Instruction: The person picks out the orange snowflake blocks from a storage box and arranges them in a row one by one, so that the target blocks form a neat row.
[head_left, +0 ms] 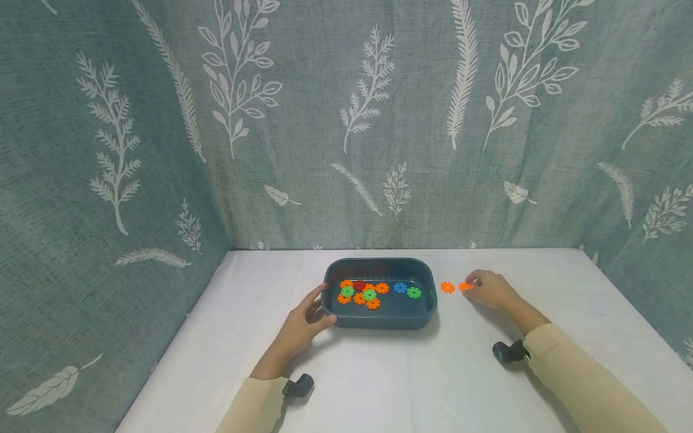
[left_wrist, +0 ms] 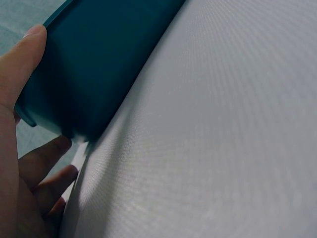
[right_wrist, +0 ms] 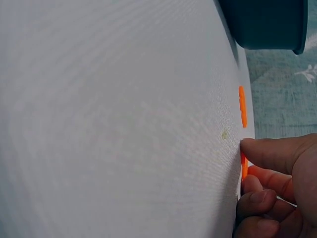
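Note:
My left hand (head_left: 302,325) holds the left end of a dark blue-teal plastic tray (head_left: 379,322). In the left wrist view its thumb (left_wrist: 34,44) lies against the tray's wall near the rim, and the other fingers are spread by the end wall. Right of the tray, my right hand (head_left: 489,290) pinches an orange notched disc (head_left: 464,287) lying on the table. The right wrist view shows thumb and fingers at this orange disc (right_wrist: 244,166), which they partly cover. A second orange disc (head_left: 447,287) lies flat between the tray and that hand.
Inside the tray are several notched discs: orange ones (head_left: 382,288), green ones (head_left: 414,293), a red one (head_left: 360,285) and a blue one (head_left: 400,288). White cloth (head_left: 379,379) covers the table. A leaf-patterned curtain (head_left: 314,120) hangs behind and at both sides.

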`<action>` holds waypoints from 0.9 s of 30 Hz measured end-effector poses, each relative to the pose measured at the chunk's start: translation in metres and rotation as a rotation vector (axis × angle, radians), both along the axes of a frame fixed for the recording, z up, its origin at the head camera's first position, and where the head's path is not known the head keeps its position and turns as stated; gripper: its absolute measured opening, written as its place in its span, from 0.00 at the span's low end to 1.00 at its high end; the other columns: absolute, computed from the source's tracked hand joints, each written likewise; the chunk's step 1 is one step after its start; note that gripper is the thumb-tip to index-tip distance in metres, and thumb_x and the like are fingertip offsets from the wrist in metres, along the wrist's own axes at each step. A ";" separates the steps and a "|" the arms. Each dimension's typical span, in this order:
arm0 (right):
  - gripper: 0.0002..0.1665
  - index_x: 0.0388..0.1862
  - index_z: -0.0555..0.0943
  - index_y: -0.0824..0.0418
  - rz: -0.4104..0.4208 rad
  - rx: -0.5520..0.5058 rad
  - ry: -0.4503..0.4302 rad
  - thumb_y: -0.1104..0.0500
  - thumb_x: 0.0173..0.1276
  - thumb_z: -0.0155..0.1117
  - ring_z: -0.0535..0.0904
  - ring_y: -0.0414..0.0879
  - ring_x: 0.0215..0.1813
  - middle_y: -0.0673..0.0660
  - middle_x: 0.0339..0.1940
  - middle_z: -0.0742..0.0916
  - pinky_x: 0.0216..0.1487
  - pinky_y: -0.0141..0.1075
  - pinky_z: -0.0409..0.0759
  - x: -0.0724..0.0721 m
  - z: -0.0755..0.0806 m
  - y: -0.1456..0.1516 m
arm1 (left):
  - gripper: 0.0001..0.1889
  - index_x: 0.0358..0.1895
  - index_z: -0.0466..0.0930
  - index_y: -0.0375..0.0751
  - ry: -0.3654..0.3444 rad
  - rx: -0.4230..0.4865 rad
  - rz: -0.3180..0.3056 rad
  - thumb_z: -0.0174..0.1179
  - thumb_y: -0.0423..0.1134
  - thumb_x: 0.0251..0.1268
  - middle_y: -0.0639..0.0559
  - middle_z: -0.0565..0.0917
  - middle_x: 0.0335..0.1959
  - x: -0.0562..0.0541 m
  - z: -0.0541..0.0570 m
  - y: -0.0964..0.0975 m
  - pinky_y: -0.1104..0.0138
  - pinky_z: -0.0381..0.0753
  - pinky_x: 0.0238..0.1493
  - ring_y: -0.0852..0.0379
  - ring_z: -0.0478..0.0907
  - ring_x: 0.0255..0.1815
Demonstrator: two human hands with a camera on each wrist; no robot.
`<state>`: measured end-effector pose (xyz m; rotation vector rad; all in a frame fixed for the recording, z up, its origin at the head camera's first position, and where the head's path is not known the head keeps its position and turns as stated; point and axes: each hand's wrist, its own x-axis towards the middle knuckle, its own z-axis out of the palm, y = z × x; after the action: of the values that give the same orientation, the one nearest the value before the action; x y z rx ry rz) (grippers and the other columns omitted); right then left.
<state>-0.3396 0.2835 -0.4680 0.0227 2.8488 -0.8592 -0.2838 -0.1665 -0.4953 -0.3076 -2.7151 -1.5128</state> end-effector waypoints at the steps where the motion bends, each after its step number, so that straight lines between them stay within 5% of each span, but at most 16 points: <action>1: 0.22 0.53 0.78 0.67 -0.001 -0.001 -0.004 0.54 0.67 0.66 0.77 0.59 0.47 0.66 0.47 0.81 0.47 0.53 0.77 0.000 0.000 0.000 | 0.42 0.73 0.59 0.74 0.000 0.002 0.000 0.69 0.60 0.53 0.43 0.67 0.71 0.000 0.000 0.000 0.36 0.57 0.65 0.43 0.66 0.69; 17: 0.22 0.54 0.77 0.68 -0.005 -0.018 0.000 0.55 0.67 0.65 0.76 0.58 0.45 0.66 0.46 0.81 0.45 0.50 0.78 0.002 0.001 -0.003 | 0.42 0.73 0.59 0.74 -0.004 0.002 -0.002 0.69 0.61 0.53 0.45 0.66 0.71 -0.001 -0.001 -0.002 0.37 0.57 0.65 0.43 0.66 0.69; 27: 0.23 0.54 0.77 0.70 0.106 -0.021 0.082 0.56 0.67 0.66 0.77 0.50 0.32 0.59 0.35 0.83 0.33 0.41 0.78 -0.002 0.023 -0.008 | 0.43 0.72 0.59 0.74 -0.011 0.015 -0.003 0.70 0.62 0.51 0.48 0.65 0.73 -0.002 -0.002 -0.001 0.39 0.59 0.65 0.44 0.65 0.70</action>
<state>-0.3416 0.2751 -0.4453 -0.1691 2.8854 -0.8878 -0.2860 -0.1677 -0.4972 -0.3046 -2.7114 -1.5393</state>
